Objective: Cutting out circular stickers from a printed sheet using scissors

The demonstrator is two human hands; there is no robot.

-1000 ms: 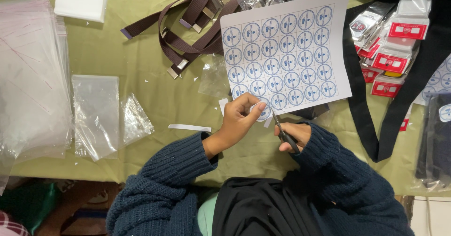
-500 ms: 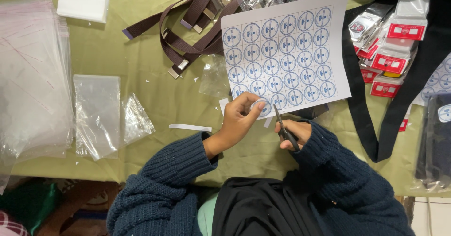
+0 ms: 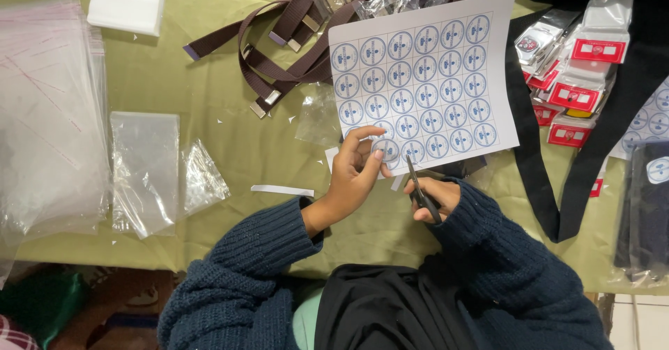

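Overhead view of a person in a dark blue knit sweater working at a counter w/ an olive-green cloth. Left hand pinches the near edge of a white sticker sheet, fingers clenched on the paper. The sheet lies tilted at the counter's middle, toward the far edge, and carries round blue-and-white stickers in a grid, 6 rows of 6, the near-left ones partly hidden by the hand. Right hand has its grip closed round the handles of 1 pair of dark scissors, blades pointing up into the sheet's near edge, just beside the left thumb.

A tangle of brown webbing straps w/ metal buckles sits at the far edge, partly under the sheet. 1 thick stack of clear plastic bags fills the counter's left edge; 2 loose clear bags lie just right of it. 1 white paper strip lies near the left wrist. A pile of red-and-white small packets, too jumbled to count, is at the right, w/ a black strap looping round it.
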